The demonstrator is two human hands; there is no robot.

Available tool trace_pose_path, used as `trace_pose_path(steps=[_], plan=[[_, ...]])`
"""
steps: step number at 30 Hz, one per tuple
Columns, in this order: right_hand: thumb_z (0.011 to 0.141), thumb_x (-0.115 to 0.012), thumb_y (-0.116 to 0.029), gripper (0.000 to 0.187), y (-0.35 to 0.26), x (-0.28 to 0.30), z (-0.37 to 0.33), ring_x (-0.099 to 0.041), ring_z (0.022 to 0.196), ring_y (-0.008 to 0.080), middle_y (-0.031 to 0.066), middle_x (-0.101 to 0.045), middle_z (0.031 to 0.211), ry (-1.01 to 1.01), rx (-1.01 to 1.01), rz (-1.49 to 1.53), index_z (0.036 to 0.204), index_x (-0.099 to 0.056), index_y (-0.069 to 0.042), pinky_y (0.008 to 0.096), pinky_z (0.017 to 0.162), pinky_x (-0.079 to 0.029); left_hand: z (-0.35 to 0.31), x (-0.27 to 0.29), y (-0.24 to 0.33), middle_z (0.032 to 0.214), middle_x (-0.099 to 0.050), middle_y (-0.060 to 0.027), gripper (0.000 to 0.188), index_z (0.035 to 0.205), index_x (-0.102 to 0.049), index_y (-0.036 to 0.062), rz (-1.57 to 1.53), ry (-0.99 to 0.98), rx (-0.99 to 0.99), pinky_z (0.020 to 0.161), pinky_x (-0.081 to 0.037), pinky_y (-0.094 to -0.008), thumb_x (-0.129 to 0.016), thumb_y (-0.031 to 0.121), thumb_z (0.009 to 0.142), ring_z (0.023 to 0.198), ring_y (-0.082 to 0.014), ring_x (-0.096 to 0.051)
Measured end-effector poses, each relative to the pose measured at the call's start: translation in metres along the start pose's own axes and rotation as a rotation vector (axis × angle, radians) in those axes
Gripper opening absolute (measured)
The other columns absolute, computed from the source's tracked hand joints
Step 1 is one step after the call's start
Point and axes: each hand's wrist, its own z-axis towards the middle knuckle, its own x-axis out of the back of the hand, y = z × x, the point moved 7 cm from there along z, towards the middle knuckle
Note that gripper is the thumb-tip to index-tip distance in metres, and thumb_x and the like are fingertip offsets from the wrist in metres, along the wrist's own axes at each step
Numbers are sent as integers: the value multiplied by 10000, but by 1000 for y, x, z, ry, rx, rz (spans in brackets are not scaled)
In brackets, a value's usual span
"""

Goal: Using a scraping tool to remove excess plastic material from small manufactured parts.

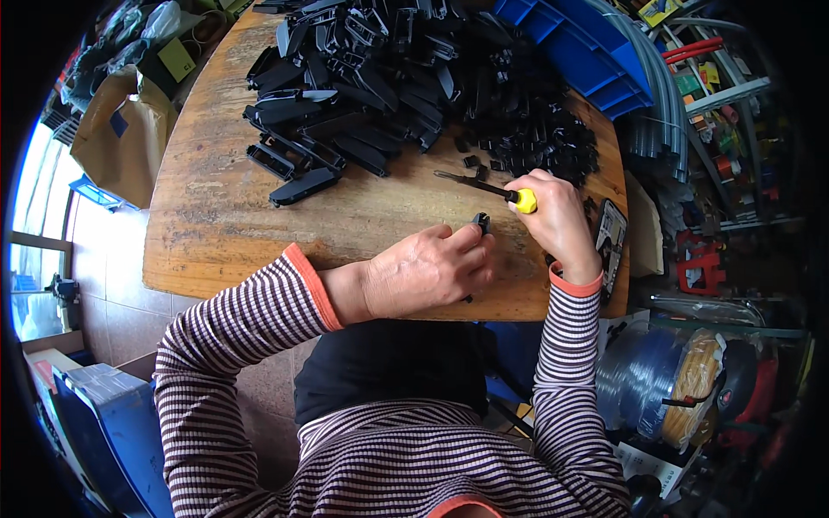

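So, black part point(481, 223) is at the left hand point(427, 269), over the near side of the wooden table point(203, 229). Mostly covered: one end pokes out past the index finger. Another dark bit shows below the hand; can't tell if it's the same piece.

Grip: left fingers curled down around the part, looks like a pinch, but the thumb is hidden from where I stand, so can't confirm. Right hand point(557, 223) is wrapped round the yellow grip of a screwdriver-like tool point(525, 201), tip pointing left, apart from the part.

Handling, my guess: moulded plastic, light, stiff, smooth enough to slip. Thin edges may crack if levered. I'd hold it by the sides, fingertips off the tool's line. Tool probably light and rigid; take it by the handle, not the shaft.

Looks: part's exposed end is black with a slight sheen, details too small to read. Tool: bright yellow butt, black middle, slim greyish tip.
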Motion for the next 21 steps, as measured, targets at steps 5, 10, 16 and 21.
trace_pose_path(steps=[5,10,16,21], plan=[[728,-704,-6,170,-1,3,1,-622,763,325,139,-622,829,-22,-59,-31,888,-649,-7,379,690,-495,-3,0,3,1215,-579,-116,295,1086,-602,55,20,-4,-29,752,-530,-271,-594,191,824,1136,-234,-532],[751,-733,-47,189,-8,12,-5,-599,684,287,133,-618,777,36,-146,47,905,-639,6,339,642,-480,-4,-4,14,1192,-592,-120,293,1063,-611,45,54,-23,-130,734,-521,-274,-592,207,820,1155,-252,-540],[737,-734,7,181,-28,13,-23,-589,638,216,110,-646,761,217,-108,465,880,-625,22,291,611,-481,-3,-5,14,1162,-605,-115,281,1039,-617,45,31,-34,-93,718,-516,-268,-592,207,811,1135,-249,-553],[717,-710,71,203,-41,4,-28,-673,743,252,106,-668,813,187,-2,332,889,-630,0,302,656,-524,-2,-5,13,1146,-610,-115,273,1026,-618,45,26,-13,-78,727,-519,-270,-596,201,804,1113,-246,-567]])
